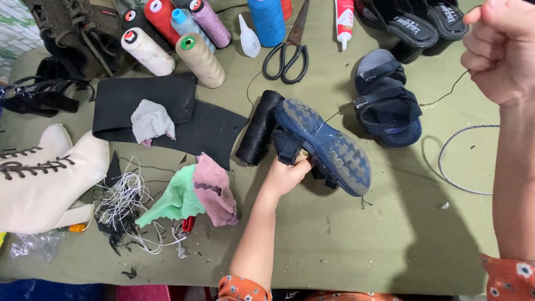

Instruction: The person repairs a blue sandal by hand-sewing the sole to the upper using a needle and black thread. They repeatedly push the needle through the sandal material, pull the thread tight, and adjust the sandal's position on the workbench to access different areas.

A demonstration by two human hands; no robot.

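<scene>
Treaded blue sandal, taut black thread

Single head-worn view, looking steeply down, close over the olive green table, hands' reach.

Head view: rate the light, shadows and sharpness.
Head view: soft, even light, no glare; a broad shadow falls on the green table below the right hand; left hand and blue sandal are sharp; the raised right fist is slightly soft.

Navy sandal with grey-blue sole, olive table, green cloth, pink cloth.
</scene>
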